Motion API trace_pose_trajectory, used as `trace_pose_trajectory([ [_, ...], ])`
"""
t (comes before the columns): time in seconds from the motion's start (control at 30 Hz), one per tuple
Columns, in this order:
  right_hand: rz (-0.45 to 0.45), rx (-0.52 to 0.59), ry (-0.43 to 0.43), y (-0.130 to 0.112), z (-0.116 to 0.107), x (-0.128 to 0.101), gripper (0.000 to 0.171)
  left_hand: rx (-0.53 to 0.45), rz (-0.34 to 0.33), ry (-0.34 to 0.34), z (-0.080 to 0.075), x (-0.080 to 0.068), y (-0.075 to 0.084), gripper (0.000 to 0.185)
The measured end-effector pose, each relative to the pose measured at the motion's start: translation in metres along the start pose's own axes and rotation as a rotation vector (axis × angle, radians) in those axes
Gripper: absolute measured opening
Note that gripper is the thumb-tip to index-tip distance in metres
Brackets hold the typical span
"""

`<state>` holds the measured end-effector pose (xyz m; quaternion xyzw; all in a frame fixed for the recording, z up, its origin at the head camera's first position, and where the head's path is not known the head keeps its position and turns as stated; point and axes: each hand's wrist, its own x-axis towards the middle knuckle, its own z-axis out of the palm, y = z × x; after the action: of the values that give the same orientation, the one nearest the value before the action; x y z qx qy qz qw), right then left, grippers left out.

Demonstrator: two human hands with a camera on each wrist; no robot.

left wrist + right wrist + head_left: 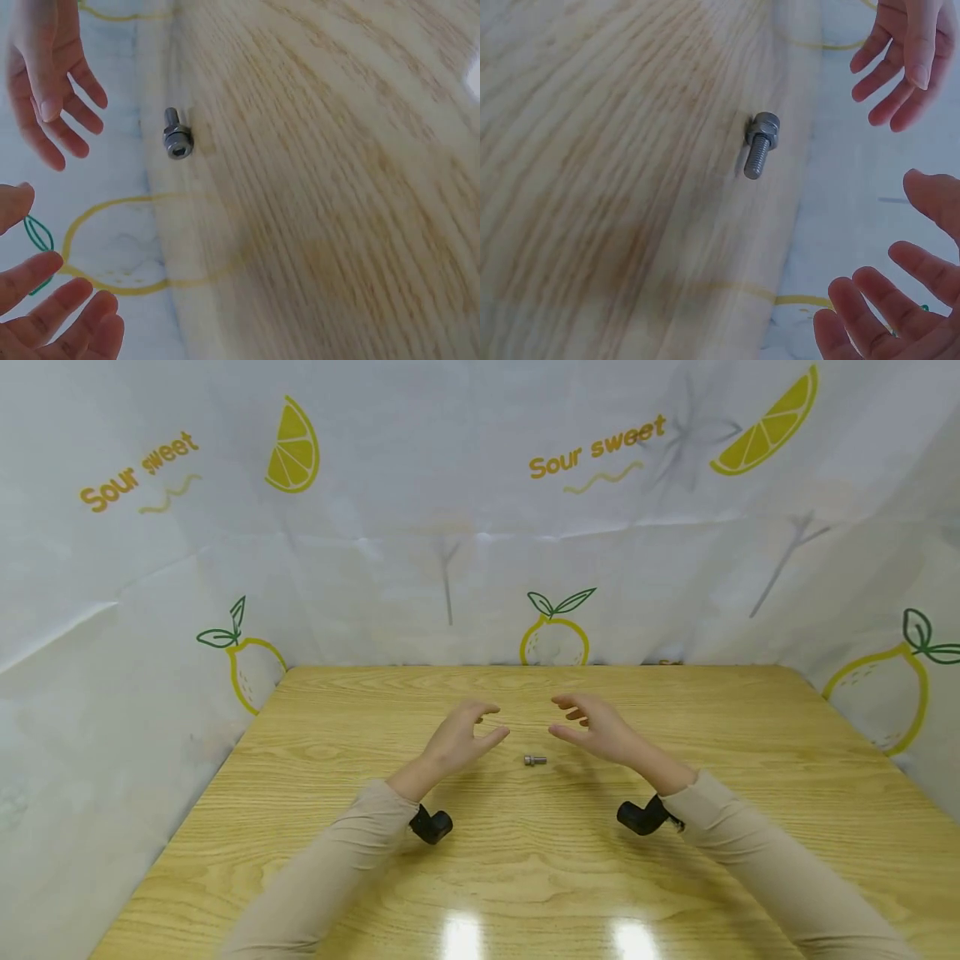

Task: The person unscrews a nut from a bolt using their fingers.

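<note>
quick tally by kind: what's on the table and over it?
Bolt: 1, lying on the wooden table
Hands: 2, left hand and right hand, both open above the table, either side of the bolt, not touching it
Wrist cameras: 2, black, one on the left wrist, one on the right
Total: 5

Table [750,760], centre of frame: pale yellow wood grain. Bolt [534,761], mid-frame: dull silver-grey. Backdrop cloth [420,552], upper half: white, printed with yellow lemons, green leaves and orange "Sour sweet" lettering. Sleeves [330,868], lower frame: beige. Wrist cameras [431,825]: black.
</note>
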<state>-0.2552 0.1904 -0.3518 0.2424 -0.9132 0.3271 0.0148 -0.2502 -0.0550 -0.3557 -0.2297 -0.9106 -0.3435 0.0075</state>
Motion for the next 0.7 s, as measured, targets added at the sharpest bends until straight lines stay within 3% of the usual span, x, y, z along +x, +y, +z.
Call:
trace_pose_trajectory([
  [0.3,0.015,0.108,-0.103,0.011,0.015,-0.001,0.041,-0.172,-0.062,-0.103,0.020,0.007,-0.003,0.041],
  [0.7,0.064,0.178,-0.170,0.019,0.027,0.002,0.027,-0.172,-0.117,-0.193,0.039,0.014,-0.003,0.032],
])
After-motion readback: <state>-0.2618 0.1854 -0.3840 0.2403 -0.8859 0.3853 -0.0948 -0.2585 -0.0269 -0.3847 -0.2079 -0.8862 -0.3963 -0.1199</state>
